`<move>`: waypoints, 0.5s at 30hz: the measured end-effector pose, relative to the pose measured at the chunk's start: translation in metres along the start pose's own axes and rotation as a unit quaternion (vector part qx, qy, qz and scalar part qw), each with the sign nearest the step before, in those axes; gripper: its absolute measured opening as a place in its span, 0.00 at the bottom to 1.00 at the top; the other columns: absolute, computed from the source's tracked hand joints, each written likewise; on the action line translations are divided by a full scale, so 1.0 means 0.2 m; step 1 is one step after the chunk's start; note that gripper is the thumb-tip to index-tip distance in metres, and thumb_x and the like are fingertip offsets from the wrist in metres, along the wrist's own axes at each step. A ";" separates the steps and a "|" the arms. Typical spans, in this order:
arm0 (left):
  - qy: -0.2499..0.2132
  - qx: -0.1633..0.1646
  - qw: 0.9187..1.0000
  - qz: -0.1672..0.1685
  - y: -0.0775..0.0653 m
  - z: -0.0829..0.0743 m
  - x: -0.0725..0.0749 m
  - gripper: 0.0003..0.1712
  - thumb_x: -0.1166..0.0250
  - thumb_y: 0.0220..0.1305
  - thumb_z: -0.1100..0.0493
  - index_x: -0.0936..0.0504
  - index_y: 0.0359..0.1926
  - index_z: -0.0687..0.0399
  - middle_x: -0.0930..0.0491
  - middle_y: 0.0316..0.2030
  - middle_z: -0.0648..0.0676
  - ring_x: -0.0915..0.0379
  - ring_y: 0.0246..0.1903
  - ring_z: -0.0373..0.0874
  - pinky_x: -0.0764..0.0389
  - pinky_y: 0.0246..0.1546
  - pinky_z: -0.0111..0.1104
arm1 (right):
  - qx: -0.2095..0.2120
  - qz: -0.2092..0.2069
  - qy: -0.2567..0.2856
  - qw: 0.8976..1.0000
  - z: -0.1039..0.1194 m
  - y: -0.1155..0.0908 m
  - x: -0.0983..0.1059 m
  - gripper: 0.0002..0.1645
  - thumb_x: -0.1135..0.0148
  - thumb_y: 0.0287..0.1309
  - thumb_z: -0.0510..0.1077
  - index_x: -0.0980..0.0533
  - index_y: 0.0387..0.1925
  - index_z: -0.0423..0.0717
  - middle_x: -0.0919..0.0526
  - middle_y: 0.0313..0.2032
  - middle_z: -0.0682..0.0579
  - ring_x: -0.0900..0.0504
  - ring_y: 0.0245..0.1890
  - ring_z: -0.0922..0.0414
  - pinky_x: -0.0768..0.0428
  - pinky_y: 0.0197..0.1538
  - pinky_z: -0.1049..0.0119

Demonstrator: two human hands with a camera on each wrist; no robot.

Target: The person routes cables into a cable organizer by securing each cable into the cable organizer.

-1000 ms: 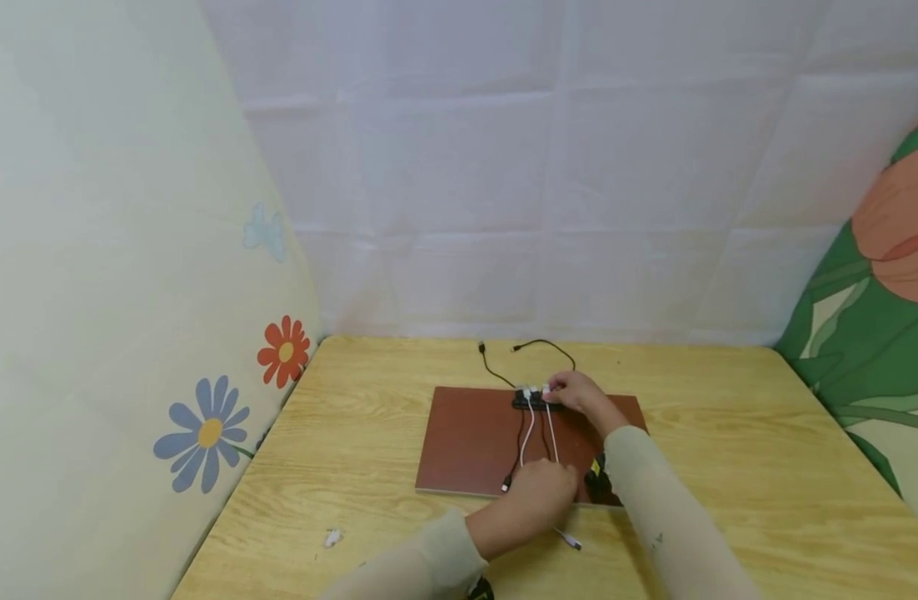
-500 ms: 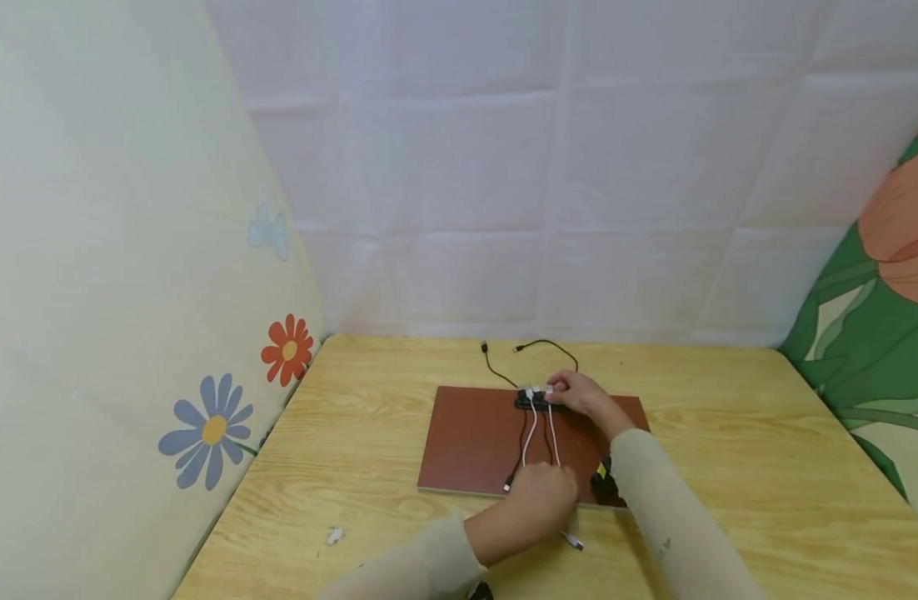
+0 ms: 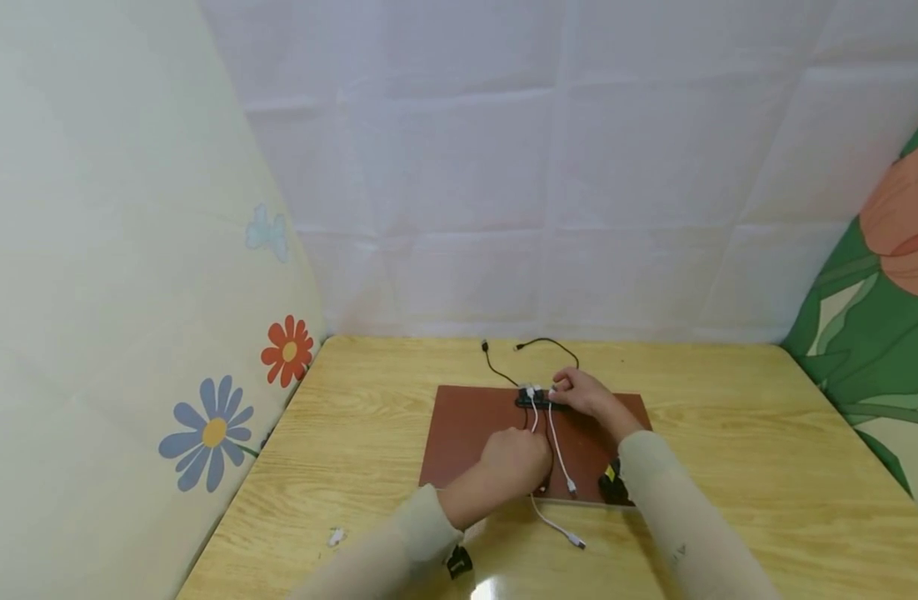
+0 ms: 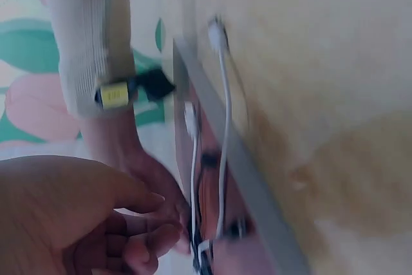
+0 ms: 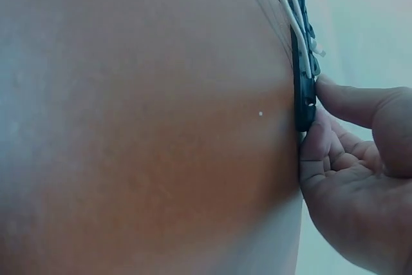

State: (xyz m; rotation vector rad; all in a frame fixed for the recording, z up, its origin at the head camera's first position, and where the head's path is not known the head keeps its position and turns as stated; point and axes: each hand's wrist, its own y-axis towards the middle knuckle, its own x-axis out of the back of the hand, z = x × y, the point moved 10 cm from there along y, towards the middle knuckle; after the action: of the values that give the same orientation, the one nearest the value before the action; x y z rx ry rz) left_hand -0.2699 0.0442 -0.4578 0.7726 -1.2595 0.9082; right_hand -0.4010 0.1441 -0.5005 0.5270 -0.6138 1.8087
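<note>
A black cable organizer (image 3: 524, 402) sits along the back edge of a brown board (image 3: 459, 425), with white and black USB cables running through it. My right hand (image 3: 585, 395) is at its right end; in the right wrist view, thumb and forefinger pinch the strip's end (image 5: 301, 111). My left hand (image 3: 510, 465) hovers over the board's front half. In the left wrist view its fingers are loosely bent, with nothing between thumb and fingertips. One white cable (image 3: 556, 437) lies down the board to its plug. Another white cable (image 3: 552, 525) hangs past the front edge.
The board rests on a wood-grain table (image 3: 744, 467). Two black cable ends (image 3: 489, 360) stick out behind the organizer. A small white scrap (image 3: 336, 537) lies at the left. A black strap with a yellow label (image 3: 612, 482) hangs at my right wrist.
My left hand has let go of the white cable and moved left and back over the board. The plug of that cable now shows. My right hand stays at the organizer.
</note>
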 end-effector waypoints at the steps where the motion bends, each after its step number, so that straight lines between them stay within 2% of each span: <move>1: -0.001 0.004 1.000 0.002 0.01 0.03 0.00 0.15 0.36 0.69 0.48 0.19 0.25 0.45 0.23 0.19 0.45 0.27 0.17 0.41 0.26 0.13 0.34 | 0.000 -0.001 -0.005 1.000 0.00 0.00 0.00 0.26 0.38 0.70 0.42 0.31 0.61 0.29 0.22 0.49 0.35 0.22 0.49 0.42 0.23 0.53 0.47; 5: -0.014 0.021 0.999 0.020 0.06 0.14 0.00 0.15 0.38 0.72 0.47 0.17 0.30 0.47 0.25 0.19 0.47 0.30 0.16 0.40 0.27 0.14 0.34 | -0.002 -0.003 -0.017 1.000 -0.01 -0.01 0.02 0.26 0.37 0.68 0.43 0.31 0.60 0.30 0.22 0.46 0.37 0.22 0.47 0.43 0.23 0.51 0.48; 10: -0.024 0.040 0.999 0.013 0.13 0.26 -0.01 0.15 0.43 0.75 0.48 0.15 0.37 0.49 0.22 0.23 0.49 0.29 0.17 0.41 0.27 0.14 0.35 | -0.003 0.001 -0.040 0.999 -0.03 -0.04 0.04 0.27 0.36 0.67 0.45 0.31 0.58 0.30 0.22 0.46 0.36 0.22 0.45 0.44 0.23 0.48 0.49; 15: -0.043 0.067 0.997 0.011 0.23 0.38 -0.05 0.16 0.45 0.77 0.48 0.16 0.39 0.49 0.24 0.24 0.50 0.29 0.20 0.42 0.27 0.14 0.35 | -0.005 0.004 -0.085 0.996 -0.05 -0.07 0.08 0.23 0.36 0.67 0.47 0.27 0.52 0.31 0.20 0.46 0.36 0.21 0.42 0.45 0.22 0.45 0.50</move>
State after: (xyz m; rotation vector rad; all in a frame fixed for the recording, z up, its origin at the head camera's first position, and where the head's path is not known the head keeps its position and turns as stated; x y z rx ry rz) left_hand -0.3464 -0.0041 -0.4566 0.9131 -1.2947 0.9928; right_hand -0.3935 0.1668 -0.4960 0.6774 -0.7428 1.7788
